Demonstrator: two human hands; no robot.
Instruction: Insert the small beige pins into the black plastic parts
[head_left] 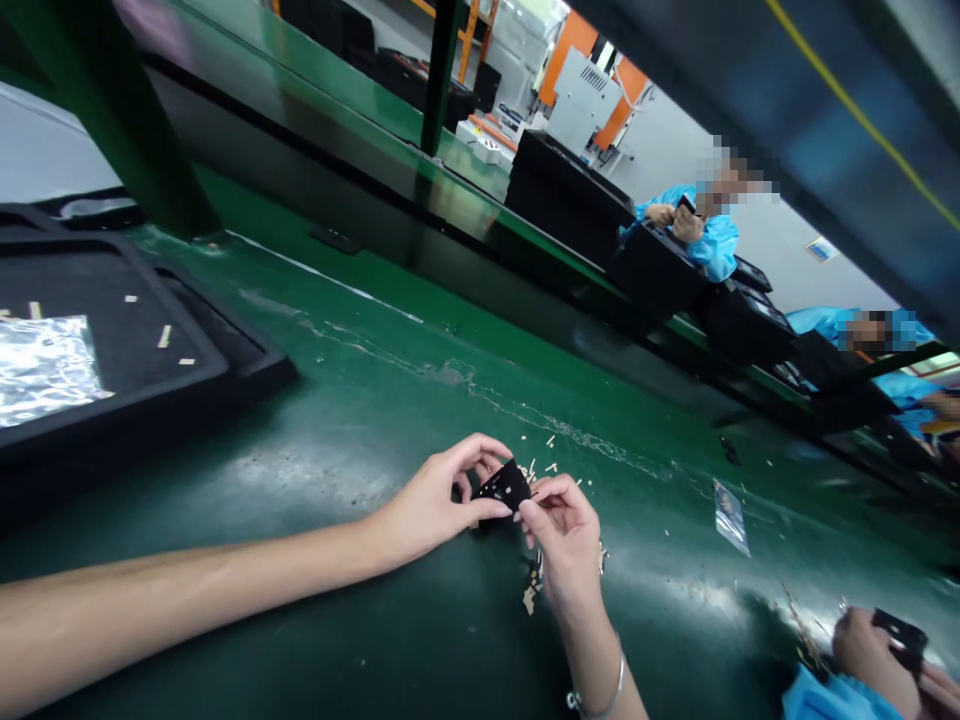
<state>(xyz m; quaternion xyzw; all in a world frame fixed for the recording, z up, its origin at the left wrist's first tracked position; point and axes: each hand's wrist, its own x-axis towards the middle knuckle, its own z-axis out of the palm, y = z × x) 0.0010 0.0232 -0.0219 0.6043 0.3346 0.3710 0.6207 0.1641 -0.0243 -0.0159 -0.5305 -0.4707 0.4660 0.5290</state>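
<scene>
My left hand (469, 485) grips a small flat black plate (508, 487) with several small holes or light spots in it. The plate is tilted above the green bench. At its right edge, my right hand (564, 515) has thumb and forefinger pinched together; whatever lies between those fingertips is too small to make out. Small pale strips (551, 467) are scattered on the bench behind the hands. More pale and dark bits (531, 590) lie beside my right wrist, partly hidden by it.
A black tray (255, 375) at left holds a silvery bag (49, 370) and loose strips. A small clear bag (730, 517) lies to the right. A co-worker's hands (877, 650) hold a black part at lower right. Co-workers in blue sit beyond black bins (566, 195).
</scene>
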